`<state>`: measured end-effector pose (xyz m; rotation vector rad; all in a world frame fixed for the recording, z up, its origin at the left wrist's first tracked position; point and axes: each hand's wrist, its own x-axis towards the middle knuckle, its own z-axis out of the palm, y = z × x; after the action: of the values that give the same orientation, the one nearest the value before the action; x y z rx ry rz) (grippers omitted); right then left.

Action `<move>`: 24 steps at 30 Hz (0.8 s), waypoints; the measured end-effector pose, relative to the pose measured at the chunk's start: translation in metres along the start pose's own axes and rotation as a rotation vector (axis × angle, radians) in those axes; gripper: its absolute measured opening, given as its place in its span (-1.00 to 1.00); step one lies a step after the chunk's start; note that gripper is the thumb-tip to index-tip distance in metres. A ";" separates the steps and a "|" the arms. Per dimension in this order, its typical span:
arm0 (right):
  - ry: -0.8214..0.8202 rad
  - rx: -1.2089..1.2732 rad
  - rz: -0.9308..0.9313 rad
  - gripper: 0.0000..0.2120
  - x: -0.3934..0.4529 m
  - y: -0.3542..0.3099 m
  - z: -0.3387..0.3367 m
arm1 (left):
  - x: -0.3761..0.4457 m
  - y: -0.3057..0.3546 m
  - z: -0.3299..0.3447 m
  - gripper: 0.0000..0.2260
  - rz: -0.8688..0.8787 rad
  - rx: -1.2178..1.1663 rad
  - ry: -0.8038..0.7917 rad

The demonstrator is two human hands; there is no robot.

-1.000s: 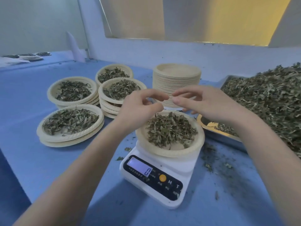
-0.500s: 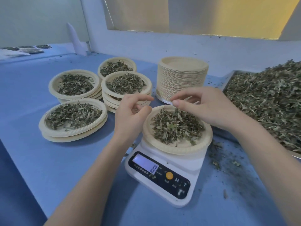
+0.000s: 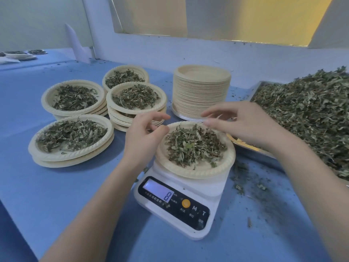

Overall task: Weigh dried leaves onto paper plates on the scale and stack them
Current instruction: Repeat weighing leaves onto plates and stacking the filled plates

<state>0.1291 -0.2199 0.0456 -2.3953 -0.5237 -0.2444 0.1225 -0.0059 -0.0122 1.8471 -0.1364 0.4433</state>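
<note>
A white digital scale [image 3: 213, 188] stands on the blue table, its display reading 8. On it sits a paper plate [image 3: 196, 173] holding a small heap of dried leaves [image 3: 192, 146]. My left hand [image 3: 145, 135] hovers at the plate's left rim, fingers loosely curled, thumb and forefinger apart, holding nothing I can see. My right hand [image 3: 243, 123] reaches over the plate's far rim with fingers stretched and spread; it is a little blurred. A tall stack of empty paper plates [image 3: 202, 87] stands just behind the scale.
Several stacks of leaf-filled plates stand to the left: a near stack [image 3: 71, 156], a middle stack [image 3: 136, 112], a left stack [image 3: 73, 110] and a far stack [image 3: 124, 69]. A metal tray [image 3: 251, 148] heaped with dried leaves [image 3: 311, 114] fills the right side. Leaf crumbs litter the table by the scale.
My hands, pinched close together above the plate a second ago, have drawn apart and loosened. The scale reads 8 as it did half a second ago.
</note>
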 end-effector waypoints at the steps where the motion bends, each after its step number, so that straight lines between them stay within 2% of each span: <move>1: -0.055 -0.015 -0.029 -0.73 -0.001 -0.005 0.006 | 0.000 0.000 0.000 -0.79 -0.003 0.004 -0.001; 5: -0.176 -0.375 -0.097 -0.42 0.003 -0.019 0.034 | -0.001 0.003 0.000 -0.77 -0.005 0.006 0.001; 7: -0.156 -0.485 -0.094 -0.44 0.006 -0.022 0.044 | -0.001 0.003 -0.002 -0.76 -0.015 0.003 0.001; 9: -0.125 -0.518 -0.127 -0.59 0.008 -0.023 0.049 | 0.000 0.004 -0.003 -0.75 -0.023 0.001 -0.001; 13: -0.037 -0.410 -0.181 -0.77 0.009 -0.026 0.039 | 0.000 0.005 -0.002 -0.75 -0.027 0.009 -0.002; 19: 0.181 -0.045 -0.087 -0.87 0.006 -0.032 0.009 | 0.000 0.006 -0.003 -0.77 -0.037 0.011 -0.009; 22: 0.188 0.061 -0.109 -0.72 0.003 -0.033 0.007 | -0.001 0.007 -0.003 -0.77 -0.044 0.001 -0.006; 24: 0.174 0.065 -0.116 -0.70 0.002 -0.035 0.008 | -0.001 0.008 -0.003 -0.77 -0.050 0.000 -0.004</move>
<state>0.1158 -0.1897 0.0604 -2.2578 -0.5806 -0.4753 0.1183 -0.0054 -0.0049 1.8470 -0.0926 0.4052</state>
